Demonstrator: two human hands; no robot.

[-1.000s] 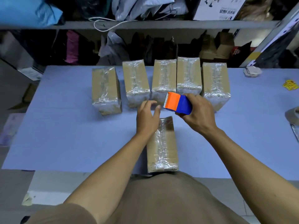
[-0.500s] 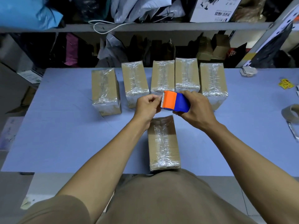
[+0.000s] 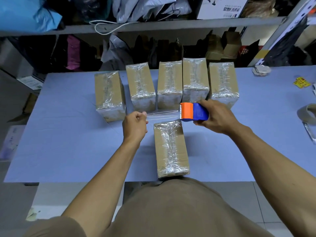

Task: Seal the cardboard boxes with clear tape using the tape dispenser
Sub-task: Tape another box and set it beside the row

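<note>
1. Right hand (image 3: 217, 117) wrapped round the orange-and-blue tape dispenser (image 3: 194, 111), held above the far end of the near box (image 3: 171, 148), blade side facing 9 o'clock.
2. Left hand (image 3: 135, 124) curled, pinching the free end of the clear tape (image 3: 162, 114), strip stretched taut between both hands; likely drawn out for laying across that box.
3. Five taped boxes (image 3: 195, 79) lined up at 12 o'clock on the blue table (image 3: 68, 142), close behind the strip and crowding the far side.
4. Spare tape roll (image 3: 307, 113) at 3 o'clock, well apart.
</note>
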